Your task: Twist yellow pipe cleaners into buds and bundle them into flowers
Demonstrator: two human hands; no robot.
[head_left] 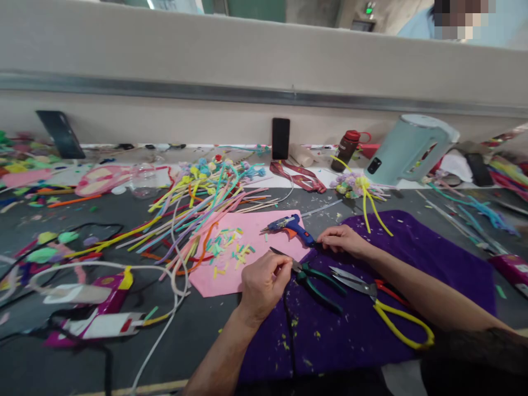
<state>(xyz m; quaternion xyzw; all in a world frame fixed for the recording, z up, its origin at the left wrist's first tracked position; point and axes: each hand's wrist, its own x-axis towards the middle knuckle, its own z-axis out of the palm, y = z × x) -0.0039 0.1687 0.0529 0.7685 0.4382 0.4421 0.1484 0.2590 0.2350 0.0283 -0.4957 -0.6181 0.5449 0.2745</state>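
Purple cloth: soft dark-purple fabric (350, 344) spread nearest me, flecked with yellowish bits, a thin black cord (291, 330) running down it.

Scissors: metal-bladed pair with one yellow and one red handle (361, 284), lying on the cloth under my right forearm, points toward the pliers.

Pliers: dark-jawed pair with dark-green handles (301, 270), also on the cloth, handles angled right. The jaw end is right by my left fingertips, partly behind them from up here.

My left hand (264, 280): thumb and fingers bunched together over the pink sheet's edge. Honestly can't tell if anything's pinched in there.

My right hand (340, 241): fingers curled, tips close together just right of the glue gun's handle end. Can't tell if they're on something, sorry.

Glue gun: blue plastic body with an orange trigger (293, 224), on its side between my hands and a bit beyond the left one, nozzle pointing left.

Pink sheet: flat pale-pink piece (210, 285) under the nozzle, scattered with tiny yellow and teal clippings (239, 253).

Fuzzy stems: big multicoloured heap (223, 201) past the sheet.

Back row: upright black phone (281, 137), brown red-lidded bottle (344, 153), pale-teal kettle (400, 148).
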